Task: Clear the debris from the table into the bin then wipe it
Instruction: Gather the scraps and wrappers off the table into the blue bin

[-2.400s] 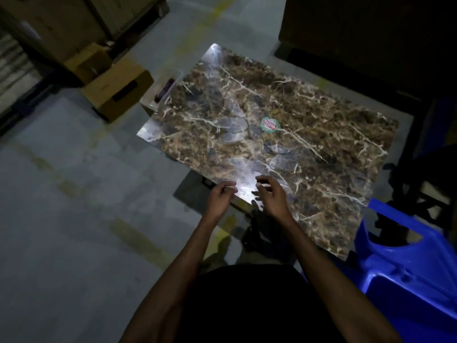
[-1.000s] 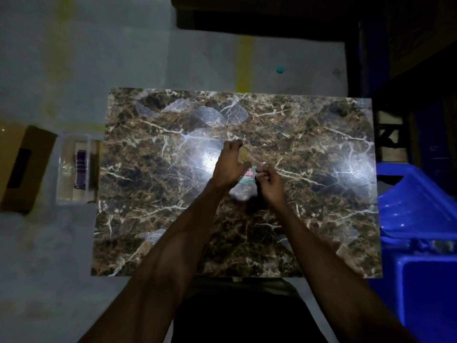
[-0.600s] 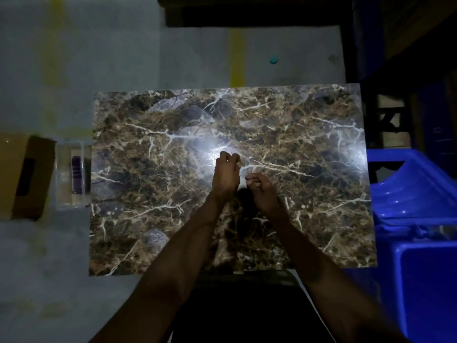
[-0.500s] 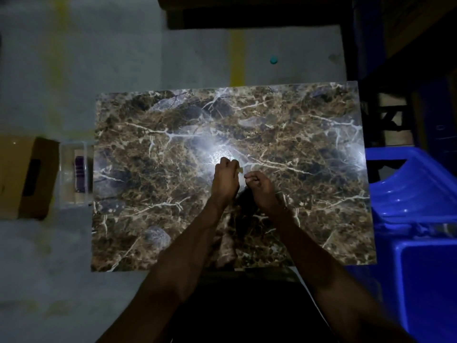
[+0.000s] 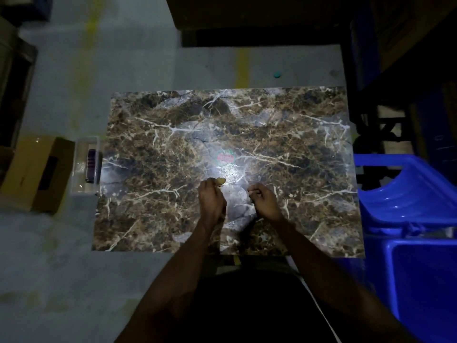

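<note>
The brown marble-patterned table lies below me under a bright glare. Near its middle, my left hand pinches a small tan scrap of debris at its fingertips. Beside it, a little apart, my right hand is curled, with a tiny pale bit showing between its fingertips. A round red-and-green sticker lies flat on the table just beyond both hands. The blue plastic bin stands against the table's right edge.
A clear plastic box holding a dark item and a cardboard box sit on the floor left of the table. A small teal cap lies on the floor beyond it. Dark shelving rises at the right and back.
My hands have drawn slightly apart and toward me. The round sticker that they covered now shows beyond them. The tan scrap stays in my left fingers.
</note>
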`<state>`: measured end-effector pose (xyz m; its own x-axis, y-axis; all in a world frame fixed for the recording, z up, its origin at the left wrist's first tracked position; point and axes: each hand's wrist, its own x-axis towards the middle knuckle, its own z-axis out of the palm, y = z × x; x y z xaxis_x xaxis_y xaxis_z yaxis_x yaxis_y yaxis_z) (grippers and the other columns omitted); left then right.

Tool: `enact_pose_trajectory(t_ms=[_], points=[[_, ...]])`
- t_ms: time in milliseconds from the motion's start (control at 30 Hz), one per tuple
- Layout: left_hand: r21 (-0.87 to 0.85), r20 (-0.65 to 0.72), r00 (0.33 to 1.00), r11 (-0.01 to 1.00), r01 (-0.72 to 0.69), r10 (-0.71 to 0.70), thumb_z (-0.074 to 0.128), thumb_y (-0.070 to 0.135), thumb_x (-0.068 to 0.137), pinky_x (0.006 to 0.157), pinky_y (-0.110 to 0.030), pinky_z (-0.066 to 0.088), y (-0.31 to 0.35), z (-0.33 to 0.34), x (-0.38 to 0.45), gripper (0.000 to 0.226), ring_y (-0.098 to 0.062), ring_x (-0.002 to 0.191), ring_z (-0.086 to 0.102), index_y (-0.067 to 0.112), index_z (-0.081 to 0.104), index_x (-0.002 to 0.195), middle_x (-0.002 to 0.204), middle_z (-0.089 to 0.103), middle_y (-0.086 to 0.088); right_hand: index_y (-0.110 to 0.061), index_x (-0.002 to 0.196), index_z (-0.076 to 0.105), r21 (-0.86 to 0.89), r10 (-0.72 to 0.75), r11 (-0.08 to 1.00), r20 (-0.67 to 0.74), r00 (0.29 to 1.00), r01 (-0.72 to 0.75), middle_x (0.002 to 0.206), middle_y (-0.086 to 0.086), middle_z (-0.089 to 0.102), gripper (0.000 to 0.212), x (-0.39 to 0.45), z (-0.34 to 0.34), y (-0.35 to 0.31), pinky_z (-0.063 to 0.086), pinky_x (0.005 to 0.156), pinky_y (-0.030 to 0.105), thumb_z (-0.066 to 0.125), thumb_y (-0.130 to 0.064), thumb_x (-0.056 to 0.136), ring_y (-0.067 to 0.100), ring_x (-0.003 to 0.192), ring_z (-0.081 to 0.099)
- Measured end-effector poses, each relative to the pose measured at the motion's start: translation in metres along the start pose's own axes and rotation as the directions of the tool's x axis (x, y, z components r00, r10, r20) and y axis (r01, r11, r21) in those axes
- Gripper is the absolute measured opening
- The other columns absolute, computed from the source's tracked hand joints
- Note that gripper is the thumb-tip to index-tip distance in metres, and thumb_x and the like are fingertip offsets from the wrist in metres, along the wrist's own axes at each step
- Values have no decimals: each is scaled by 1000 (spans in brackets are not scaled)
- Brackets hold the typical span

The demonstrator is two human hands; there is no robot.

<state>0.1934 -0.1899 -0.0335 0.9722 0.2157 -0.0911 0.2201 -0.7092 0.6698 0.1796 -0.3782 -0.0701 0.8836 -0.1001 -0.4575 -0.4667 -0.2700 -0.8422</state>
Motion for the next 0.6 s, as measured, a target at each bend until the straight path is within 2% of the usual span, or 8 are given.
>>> enact_pose_trajectory(t_ms=[100, 167, 200, 267, 300, 400, 500, 600], points=[[-119, -14, 985, 978, 171, -174, 42, 7, 92, 69, -36, 46, -15, -2, -6, 20, -28, 75, 60, 16, 61, 89, 85, 63, -8, -3, 91, 70, -54, -79, 995, 1, 997, 79, 83, 1, 66, 18, -13, 5, -2, 45, 69, 20, 54, 5, 97, -3, 72, 58], [-229, 47, 956, 929, 291, -288, 48, 4, 96, 67, -33, 50, -22, -2, -6, 20, -23, 71, 62, 11, 65, 87, 81, 66, -4, -7, 94, 71, -135, -142, 981, -11, 990, 139, 90, 6, 68, 17, -15, 13, -6, 46, 72, 25, 54, -4, 97, 10, 78, 61], [-356, 109, 918, 847, 395, -382, 49, 1, 96, 63, -28, 49, -18, -6, -5, 21, -18, 64, 60, 7, 65, 83, 75, 64, -3, -8, 96, 71, -177, -186, 967, -15, 982, 181, 93, 7, 68, 17, -14, 18, -11, 45, 74, 26, 54, -5, 97, 15, 82, 61], [-633, 305, 795, 512, 581, -524, 44, 0, 94, 47, -23, 38, -7, -20, -5, 29, -15, 46, 45, 8, 58, 70, 59, 52, -2, -8, 102, 69, -241, -255, 938, 2, 967, 248, 100, 9, 64, 16, -11, 28, -27, 43, 77, 25, 55, -3, 97, 16, 87, 58], [-674, 372, 741, 386, 630, -559, 43, 0, 90, 45, -22, 32, -5, -26, -6, 27, -16, 43, 39, 9, 56, 67, 56, 48, -2, -8, 107, 68, -262, -270, 928, 19, 963, 265, 105, 9, 62, 18, -9, 33, -36, 42, 79, 25, 56, -1, 95, 15, 90, 56], [-722, 431, 658, 202, 662, -617, 39, -9, 78, 49, -23, 29, -2, -47, -19, 26, -19, 45, 39, 6, 60, 78, 58, 51, -6, -7, 122, 64, -340, -332, 879, 71, 941, 336, 120, 12, 57, 33, 5, 56, -51, 41, 90, 26, 57, 1, 92, 19, 104, 54], [-792, 453, 667, 77, 606, -591, 32, -11, 72, 49, -22, 28, 1, -71, -32, 32, -19, 43, 40, 3, 59, 81, 59, 52, -9, -8, 129, 62, -493, -335, 783, 181, 925, 380, 126, 16, 53, 39, 19, 83, -55, 50, 92, 40, 58, -1, 90, 33, 110, 55], [-832, 459, 676, -12, 555, -577, 28, -11, 77, 48, -23, 31, -3, -89, -36, 34, -21, 51, 45, 1, 60, 80, 64, 56, -10, -7, 115, 61, -653, -326, 643, 240, 914, 401, 123, 18, 51, 33, 19, 96, -53, 51, 80, 43, 59, 6, 84, 38, 102, 55]])
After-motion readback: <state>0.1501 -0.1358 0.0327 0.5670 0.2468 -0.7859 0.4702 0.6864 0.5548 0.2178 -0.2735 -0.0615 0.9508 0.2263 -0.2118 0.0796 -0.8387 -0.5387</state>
